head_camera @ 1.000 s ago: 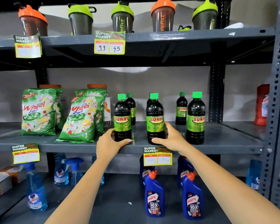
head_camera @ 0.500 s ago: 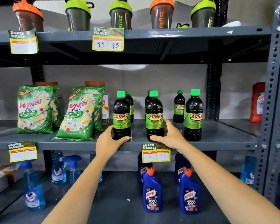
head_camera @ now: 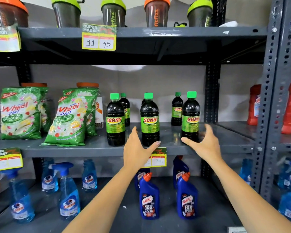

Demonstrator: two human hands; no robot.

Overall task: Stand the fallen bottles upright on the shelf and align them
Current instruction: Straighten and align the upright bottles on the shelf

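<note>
Both arms reach up toward shelf (head_camera: 97, 149) front edge. Left hand (head_camera: 137, 149) spread, empty, by middle bottle (head_camera: 149, 121); right hand (head_camera: 204, 144) spread, empty, cupping base of right bottle (head_camera: 190, 118), likely nudging it into line. Front row upright; back bottles (head_camera: 177, 109) upright near rear edge.

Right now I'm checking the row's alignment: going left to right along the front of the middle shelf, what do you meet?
Left Wheel packet → right Wheel packet → left Sunny bottle → middle Sunny bottle → right Sunny bottle.
</note>
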